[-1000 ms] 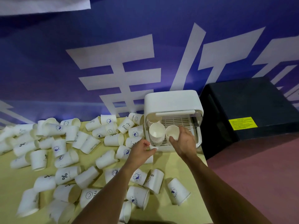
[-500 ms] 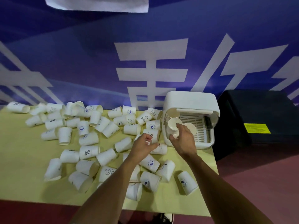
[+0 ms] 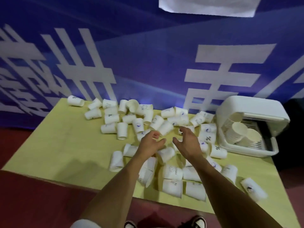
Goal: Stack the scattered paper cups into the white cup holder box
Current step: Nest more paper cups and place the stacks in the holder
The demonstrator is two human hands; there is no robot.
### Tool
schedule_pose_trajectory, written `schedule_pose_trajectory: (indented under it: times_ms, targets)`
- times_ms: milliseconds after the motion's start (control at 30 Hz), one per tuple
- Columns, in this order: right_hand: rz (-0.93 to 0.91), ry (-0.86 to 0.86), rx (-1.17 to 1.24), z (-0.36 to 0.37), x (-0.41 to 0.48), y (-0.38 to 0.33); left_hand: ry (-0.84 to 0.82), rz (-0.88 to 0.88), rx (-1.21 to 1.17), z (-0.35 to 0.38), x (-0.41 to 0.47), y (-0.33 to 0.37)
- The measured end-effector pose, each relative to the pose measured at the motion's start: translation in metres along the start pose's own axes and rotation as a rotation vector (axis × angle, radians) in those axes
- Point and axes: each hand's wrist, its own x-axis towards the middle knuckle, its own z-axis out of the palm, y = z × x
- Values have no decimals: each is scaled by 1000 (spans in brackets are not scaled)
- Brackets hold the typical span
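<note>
Several white paper cups (image 3: 138, 125) lie scattered on their sides across the yellow table (image 3: 65, 145). The white cup holder box (image 3: 251, 109) stands at the table's right end, with stacked cups (image 3: 239, 129) lying inside its open front. My left hand (image 3: 151, 143) and my right hand (image 3: 187, 142) hover side by side over the middle of the cup pile, palms facing each other, fingers loosely spread. Neither hand holds a cup. A cup (image 3: 166, 154) lies just below and between the two hands.
A blue banner with large white characters (image 3: 148, 63) hangs behind the table. A dark box (image 3: 294, 129) sits to the right of the holder. Red floor (image 3: 41, 203) lies in front, and my shoes (image 3: 199, 222) show at the bottom edge.
My right hand has left the cup holder box and moved left over the pile. My left hand has let go of its cup. The view has swung left.
</note>
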Motion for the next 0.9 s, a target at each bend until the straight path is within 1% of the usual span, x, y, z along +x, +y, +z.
schedule_pose_trajectory:
  times_ms: [167, 300, 433, 667, 800, 900]
  targets:
    - [-67, -83, -56, 43, 4, -60, 48, -26, -58, -67, -8, -29]
    - [-136, -144, -63, 66, 24, -97, 132, -68, -84, -114, -6, -45]
    - [-219, -226, -62, 95, 46, -131, 254, -117, -140, -152, -11, -59]
    - [-286, -341, -37, 164, 68, -200, 376, -239, -144, -218, -4, -114]
    - [-270, -364, -69, 206, 85, -227, 376, -262, -146, -256, 23, -146]
    - [-221, -356, -76, 237, 100, -252, 316, -273, -145, -290, 52, -163]
